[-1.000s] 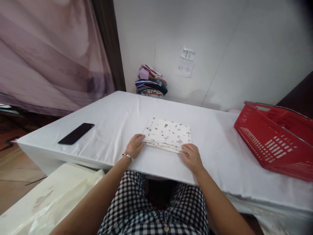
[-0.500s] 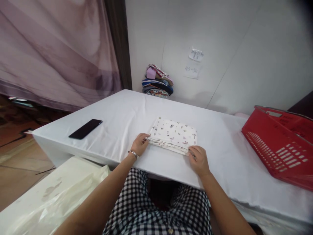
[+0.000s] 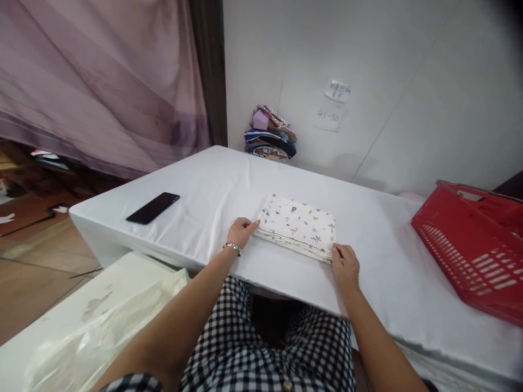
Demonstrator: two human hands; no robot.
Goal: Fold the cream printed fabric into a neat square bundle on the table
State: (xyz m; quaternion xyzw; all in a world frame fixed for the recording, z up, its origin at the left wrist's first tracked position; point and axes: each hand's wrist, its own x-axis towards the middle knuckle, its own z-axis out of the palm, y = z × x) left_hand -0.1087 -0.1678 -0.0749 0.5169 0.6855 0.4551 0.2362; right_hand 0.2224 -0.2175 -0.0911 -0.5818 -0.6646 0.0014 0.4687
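A folded white cloth with a small scattered print (image 3: 300,222) lies flat on the white-covered table (image 3: 196,190), its layered folds facing me. At its near left corner, my left hand (image 3: 242,232) pinches the edge between thumb and fingers; a bracelet circles that wrist. My right hand (image 3: 346,267) has its fingers closed at the near right corner of the cloth, thumb against the layers. The exact cut of the folded cloth cannot be made out.
A black phone (image 3: 153,208) lies to the left on the table. On the right stands a red plastic basket (image 3: 469,245). Folded fabrics (image 3: 271,136) are piled by the wall. Left of my legs is a white surface with a plastic bag (image 3: 122,321).
My right hand has shifted slightly outward to the cloth's right corner, and its fingers have changed position. The left hand stays at the left corner. The view has turned a little left.
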